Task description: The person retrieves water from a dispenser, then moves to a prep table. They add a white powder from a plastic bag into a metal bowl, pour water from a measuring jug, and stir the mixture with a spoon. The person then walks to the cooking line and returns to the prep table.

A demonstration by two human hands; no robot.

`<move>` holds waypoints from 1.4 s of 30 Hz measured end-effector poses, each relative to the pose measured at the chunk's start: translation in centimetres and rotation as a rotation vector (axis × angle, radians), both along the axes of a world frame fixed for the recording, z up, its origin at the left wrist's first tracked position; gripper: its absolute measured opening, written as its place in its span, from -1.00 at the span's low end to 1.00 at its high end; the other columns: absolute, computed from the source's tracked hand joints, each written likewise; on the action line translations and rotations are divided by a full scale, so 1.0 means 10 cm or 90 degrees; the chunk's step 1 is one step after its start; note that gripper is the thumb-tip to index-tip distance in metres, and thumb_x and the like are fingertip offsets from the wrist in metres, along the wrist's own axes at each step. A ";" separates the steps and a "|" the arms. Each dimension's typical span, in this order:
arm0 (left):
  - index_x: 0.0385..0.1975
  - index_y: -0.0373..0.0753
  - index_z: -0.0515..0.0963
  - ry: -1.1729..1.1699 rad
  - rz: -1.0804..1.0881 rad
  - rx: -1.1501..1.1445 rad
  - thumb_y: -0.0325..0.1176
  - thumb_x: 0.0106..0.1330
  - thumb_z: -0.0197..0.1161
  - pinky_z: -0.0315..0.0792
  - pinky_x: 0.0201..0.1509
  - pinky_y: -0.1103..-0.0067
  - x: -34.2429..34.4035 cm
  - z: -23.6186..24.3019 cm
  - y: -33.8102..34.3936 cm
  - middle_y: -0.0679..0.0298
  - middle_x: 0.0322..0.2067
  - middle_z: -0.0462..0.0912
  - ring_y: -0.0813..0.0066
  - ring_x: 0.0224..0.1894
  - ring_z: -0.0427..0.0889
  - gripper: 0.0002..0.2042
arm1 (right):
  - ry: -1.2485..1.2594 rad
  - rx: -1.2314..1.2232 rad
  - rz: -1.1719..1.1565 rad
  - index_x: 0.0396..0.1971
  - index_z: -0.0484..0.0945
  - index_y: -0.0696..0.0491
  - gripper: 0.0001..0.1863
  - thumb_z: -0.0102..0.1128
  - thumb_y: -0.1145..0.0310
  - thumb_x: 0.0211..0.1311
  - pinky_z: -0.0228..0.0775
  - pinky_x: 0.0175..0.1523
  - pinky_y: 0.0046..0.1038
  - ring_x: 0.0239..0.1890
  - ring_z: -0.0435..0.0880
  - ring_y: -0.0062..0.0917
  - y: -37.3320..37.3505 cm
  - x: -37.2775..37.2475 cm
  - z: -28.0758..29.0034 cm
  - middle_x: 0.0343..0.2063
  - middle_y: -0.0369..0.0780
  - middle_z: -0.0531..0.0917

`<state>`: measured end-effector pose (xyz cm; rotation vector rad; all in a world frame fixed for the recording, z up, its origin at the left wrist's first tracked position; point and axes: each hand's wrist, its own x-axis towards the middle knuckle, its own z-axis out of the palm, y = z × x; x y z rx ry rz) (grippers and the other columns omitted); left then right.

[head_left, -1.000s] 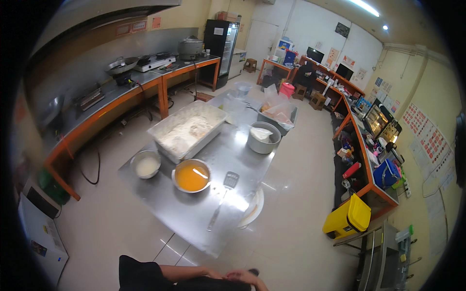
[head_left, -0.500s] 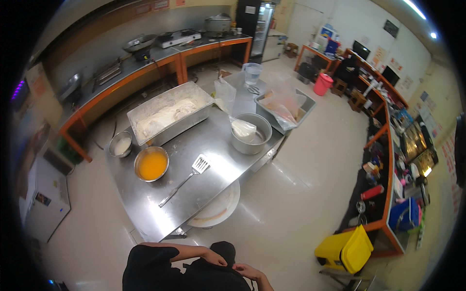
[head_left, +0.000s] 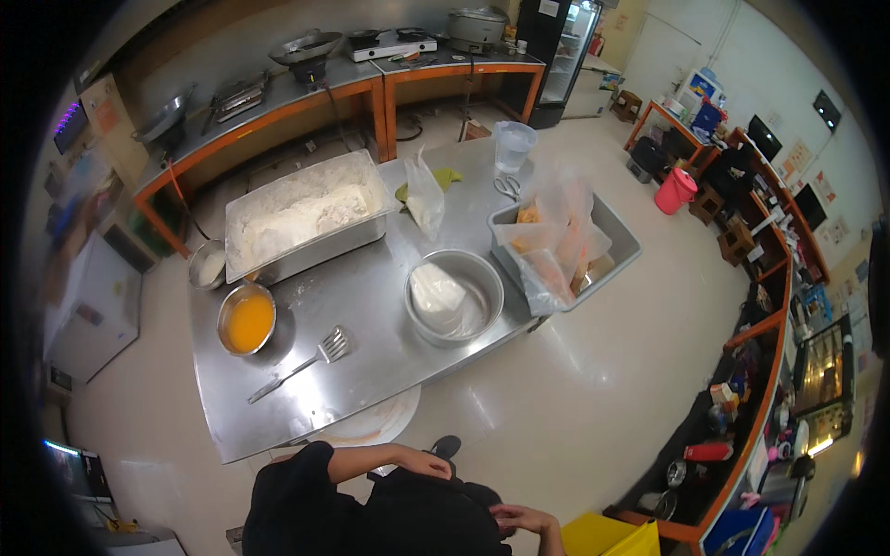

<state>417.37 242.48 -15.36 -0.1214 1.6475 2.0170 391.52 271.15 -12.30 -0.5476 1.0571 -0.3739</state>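
Head view: both hands are at the person's middle, below the near edge of the steel worktop (head_left: 362, 287). The left hand (head_left: 428, 463) rests against the black clothing (head_left: 417, 519), fingers loosely bent; I can't tell whether it grips any cloth. The right hand (head_left: 519, 519), fingers curled, sits at the clothing's other side, near a yellow bin (head_left: 607, 537); whether it has hold of anything I can't make out. On the worktop, a slotted spatula (head_left: 295, 372) lies between a bowl (head_left: 222, 320) of orange liquid and a pot (head_left: 484, 296) with a plastic bag (head_left: 438, 295) inside. Behind the bowl stands a tub (head_left: 320, 252) of white powder; right of the pot, a grey tray (head_left: 619, 248) holds more bags.
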 end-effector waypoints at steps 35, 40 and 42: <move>0.43 -0.22 0.13 0.041 0.745 0.257 0.01 0.59 -0.41 -0.19 0.55 0.45 -1.93 0.39 0.16 0.19 0.44 0.09 0.35 0.50 -0.02 -0.43 | 0.333 -0.819 0.174 -0.21 0.60 0.19 -0.78 -0.02 0.41 0.39 0.46 -0.15 -0.52 -0.33 0.60 -0.60 -6.83 -2.41 3.06 -0.43 -0.25 0.65; 0.35 -0.26 0.25 -0.032 0.880 0.242 -0.09 0.59 -0.26 -0.02 0.49 0.47 -2.20 0.43 0.14 0.19 0.32 0.31 0.38 0.41 0.18 -0.51 | 0.911 -0.837 0.530 -0.09 0.59 0.13 -0.68 0.04 0.38 0.19 0.49 0.00 -0.20 -0.14 0.67 -0.13 -9.11 -2.41 1.43 -0.25 0.01 0.68; 0.28 -0.28 0.36 -0.083 0.984 0.181 -0.18 0.58 -0.14 0.18 0.40 0.49 -2.22 0.54 0.12 0.20 0.19 0.48 0.41 0.29 0.37 -0.58 | 0.846 -0.843 0.477 -0.15 0.62 0.16 -0.66 0.07 0.34 0.11 0.46 0.08 -0.16 -0.01 0.63 -0.09 -9.49 -2.88 0.73 -0.13 0.07 0.65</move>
